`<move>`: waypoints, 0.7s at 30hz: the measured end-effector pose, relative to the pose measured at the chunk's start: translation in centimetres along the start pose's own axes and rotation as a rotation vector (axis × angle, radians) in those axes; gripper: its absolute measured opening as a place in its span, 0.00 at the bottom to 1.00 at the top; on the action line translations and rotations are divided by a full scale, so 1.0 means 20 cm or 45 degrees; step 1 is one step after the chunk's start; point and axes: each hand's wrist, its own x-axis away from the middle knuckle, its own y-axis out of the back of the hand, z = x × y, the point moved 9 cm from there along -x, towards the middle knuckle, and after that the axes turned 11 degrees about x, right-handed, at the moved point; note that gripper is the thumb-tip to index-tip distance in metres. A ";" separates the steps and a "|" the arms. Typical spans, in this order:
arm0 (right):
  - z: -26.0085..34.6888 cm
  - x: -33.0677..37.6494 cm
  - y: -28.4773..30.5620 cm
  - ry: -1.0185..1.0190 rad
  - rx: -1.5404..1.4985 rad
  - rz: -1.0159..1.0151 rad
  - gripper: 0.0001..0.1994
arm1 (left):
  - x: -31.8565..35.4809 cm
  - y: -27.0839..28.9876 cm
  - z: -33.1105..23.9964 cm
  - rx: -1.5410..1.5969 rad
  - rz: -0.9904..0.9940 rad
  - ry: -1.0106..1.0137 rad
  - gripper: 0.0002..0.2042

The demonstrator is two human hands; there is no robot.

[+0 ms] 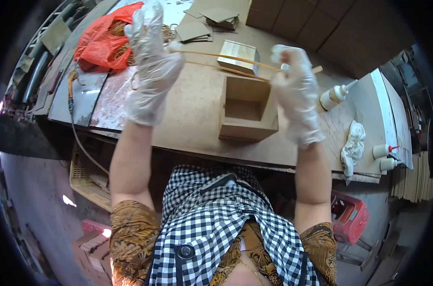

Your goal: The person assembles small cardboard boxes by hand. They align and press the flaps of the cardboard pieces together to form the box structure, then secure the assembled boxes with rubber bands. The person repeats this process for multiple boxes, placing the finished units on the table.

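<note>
Checked apron cloth (211, 214) fills the space nearest the camera, with the bench (188, 119) beyond it. Above the bench, a rubber band (211, 54) runs in two strands between the left hand (154, 71) and the right hand (295, 90). On the left, the fingers stand straight up, not closed, and the band seems caught by the thumb; on the right, the fingers are curled tight around its other end. Just below the strands sits an open wooden box (247, 129), with a pale wooden block (238, 48) behind it.

Most likely trouble would be the band slipping off the left side, since only a thumb seems to hold it there, and snapping back toward the right hand. Overstretching could break it. Loose folds in the gloves (142, 107) might get pinched underneath or torn. A careless swing of the right hand might also tip the white squeeze bottle (332, 98) near it.
</note>
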 end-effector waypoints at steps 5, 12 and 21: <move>-0.23 0.23 0.21 -0.398 -0.154 0.325 0.17 | 0.28 0.05 -0.17 0.582 0.451 0.283 0.40; -0.35 0.51 0.09 -0.535 -0.389 0.436 0.31 | 0.48 -0.10 -0.27 0.800 0.758 0.386 0.43; -0.27 0.38 -0.07 -0.186 -0.594 0.631 0.41 | 0.43 -0.35 -0.34 1.073 1.094 0.453 0.45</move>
